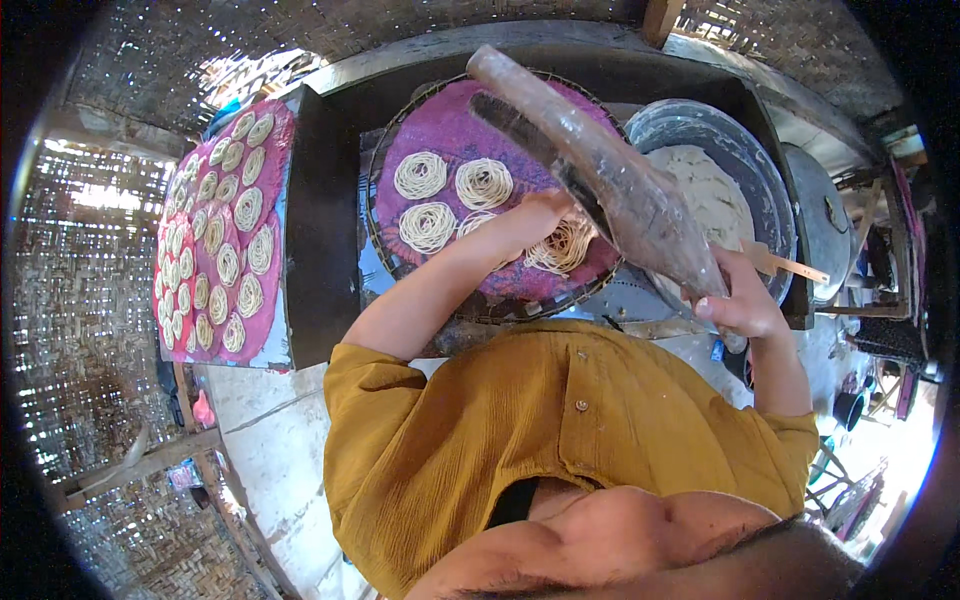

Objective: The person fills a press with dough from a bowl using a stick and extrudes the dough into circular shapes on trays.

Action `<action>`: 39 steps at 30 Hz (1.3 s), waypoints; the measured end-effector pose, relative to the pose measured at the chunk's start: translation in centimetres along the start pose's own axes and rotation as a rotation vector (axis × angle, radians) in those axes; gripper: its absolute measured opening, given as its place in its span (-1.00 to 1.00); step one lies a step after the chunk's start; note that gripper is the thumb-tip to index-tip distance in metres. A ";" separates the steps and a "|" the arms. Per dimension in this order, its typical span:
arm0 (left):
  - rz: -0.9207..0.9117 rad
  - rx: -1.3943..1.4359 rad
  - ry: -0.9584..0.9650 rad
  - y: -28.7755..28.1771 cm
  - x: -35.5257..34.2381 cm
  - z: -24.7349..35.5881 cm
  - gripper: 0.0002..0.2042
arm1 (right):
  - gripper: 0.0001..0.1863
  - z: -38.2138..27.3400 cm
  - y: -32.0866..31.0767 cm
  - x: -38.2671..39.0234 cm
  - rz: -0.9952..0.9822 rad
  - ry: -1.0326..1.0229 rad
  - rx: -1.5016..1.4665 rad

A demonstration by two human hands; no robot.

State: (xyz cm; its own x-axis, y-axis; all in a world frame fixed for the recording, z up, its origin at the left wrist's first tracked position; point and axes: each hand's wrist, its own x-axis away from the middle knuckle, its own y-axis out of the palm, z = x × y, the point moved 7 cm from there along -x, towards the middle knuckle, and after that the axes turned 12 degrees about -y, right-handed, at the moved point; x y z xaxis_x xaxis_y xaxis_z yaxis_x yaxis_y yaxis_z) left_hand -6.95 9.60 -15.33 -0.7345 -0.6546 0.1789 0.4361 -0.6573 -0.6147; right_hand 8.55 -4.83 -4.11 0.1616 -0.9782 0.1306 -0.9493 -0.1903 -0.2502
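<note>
A round tray (379, 250) lined with pink-purple cloth (440, 130) fills the centre, with a basin (770, 180) of pale dough (705, 190) at upper right. A long, forked wooden tool (640, 185) slants between them, from top centre down toward the right. The right hand (745, 297) is closed around its lower end; were that grip to slip, the heavy-looking wood could drop onto the strands. The left hand (543, 213) is at the tool's near side, over the tray — its fingertips are hidden, so I cannot tell how open it is or whether it holds anything. Below it lies a loose noodle coil (563, 250), right of centre; crowding could tangle it with its neighbour. The spatula (765, 261) by the right wrist could be knocked by a careless turn.
</note>
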 end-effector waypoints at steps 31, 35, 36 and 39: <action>0.075 1.761 0.694 -18.5 -3.3 -0.9 -0.36 | -0.44 1.3 0.8 -11.0 -0.308 0.035 -0.032; 0.055 1.797 0.712 -17.9 -2.4 -1.8 -0.42 | -0.48 0.3 0.9 -10.1 -0.312 0.092 0.006; 0.069 1.794 0.714 -17.8 -1.9 -1.3 -0.42 | -0.48 0.3 0.7 -9.6 -0.304 0.119 -0.002; 0.125 1.769 0.746 -18.2 -1.4 0.5 -0.43 | -0.56 -1.2 -0.5 -9.6 -0.216 0.094 0.033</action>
State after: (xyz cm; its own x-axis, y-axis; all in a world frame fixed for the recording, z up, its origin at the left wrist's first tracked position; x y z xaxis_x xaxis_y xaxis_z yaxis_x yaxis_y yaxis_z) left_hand -13.61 22.32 -3.98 -0.4933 -0.7682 -0.4081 0.0965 -0.5146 0.8520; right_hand 7.14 4.78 -4.05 0.3328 -0.9027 0.2727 -0.8857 -0.3985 -0.2381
